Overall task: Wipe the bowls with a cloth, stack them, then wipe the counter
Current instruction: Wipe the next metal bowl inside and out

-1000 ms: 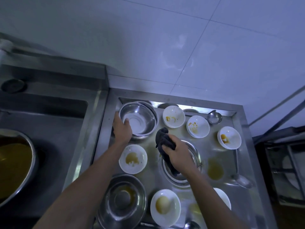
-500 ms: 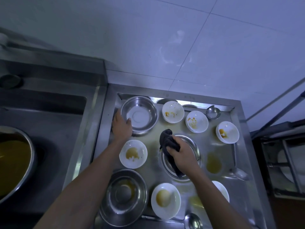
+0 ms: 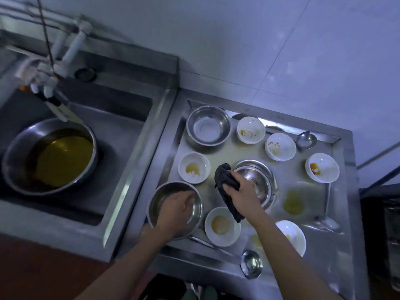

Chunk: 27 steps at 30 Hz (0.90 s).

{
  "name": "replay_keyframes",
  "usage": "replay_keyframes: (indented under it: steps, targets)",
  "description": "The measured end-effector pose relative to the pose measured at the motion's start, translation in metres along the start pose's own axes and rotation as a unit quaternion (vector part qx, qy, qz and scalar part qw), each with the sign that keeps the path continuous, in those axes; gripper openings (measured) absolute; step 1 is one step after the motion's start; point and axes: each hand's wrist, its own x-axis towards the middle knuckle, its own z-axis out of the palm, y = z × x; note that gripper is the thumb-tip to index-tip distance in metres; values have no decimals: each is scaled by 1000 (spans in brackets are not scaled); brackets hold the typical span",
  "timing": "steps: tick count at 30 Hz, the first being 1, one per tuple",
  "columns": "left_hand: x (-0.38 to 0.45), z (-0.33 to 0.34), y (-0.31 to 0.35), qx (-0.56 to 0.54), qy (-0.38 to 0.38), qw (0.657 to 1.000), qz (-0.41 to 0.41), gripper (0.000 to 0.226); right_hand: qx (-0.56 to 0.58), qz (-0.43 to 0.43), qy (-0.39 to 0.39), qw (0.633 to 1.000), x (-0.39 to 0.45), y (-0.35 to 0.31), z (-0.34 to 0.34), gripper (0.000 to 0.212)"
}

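My right hand (image 3: 242, 191) grips a dark cloth (image 3: 226, 180) over the left rim of the middle steel bowl (image 3: 259, 180). My left hand (image 3: 175, 205) is blurred and lies over the near steel bowl (image 3: 161, 202), fingers inside it; whether it holds the bowl is unclear. A third steel bowl (image 3: 207, 126) stands alone at the far left of the counter (image 3: 227, 152). Several white bowls with yellow residue surround them, among them one (image 3: 194, 167) at the left and one (image 3: 222, 226) near me.
A yellow spill (image 3: 293, 202) marks the counter to the right. Ladles lie at the back right (image 3: 306, 139) and the front edge (image 3: 251, 264). The sink at the left holds a large basin (image 3: 17, 152) of yellow liquid under a faucet (image 3: 65, 57).
My left hand let go of the far steel bowl and came back to the near steel bowl. The view shifted left, showing more of the sink. My right hand kept the cloth.
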Motion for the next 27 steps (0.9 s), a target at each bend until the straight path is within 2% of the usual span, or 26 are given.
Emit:
replay_keyframes:
  steps: [2,7,10,15,18,21,27]
  targets:
    - [-33,16,-3,53,-48,997,18,48,-9,3,-12,1000,-8,10,3,42]
    - [-70,36,-14,149,-119,982,-3,25,-10,13,-29,999,-28,27,4,47]
    - [-73,45,-24,219,-112,969,19,20,-4,13,-33,999,-41,33,0,49]
    - [-73,38,-14,289,-80,953,36,35,-2,-2,-42,999,-55,40,-10,47]
    - [-78,25,-5,282,-79,956,-12,22,4,-13,-38,999,-63,42,-16,43]
    - [-89,9,6,260,-50,964,-34,19,17,-26,-40,999,-70,43,-20,42]
    - [-94,-21,51,203,-7,979,-18,26,40,-53,-35,997,-83,46,-31,45]
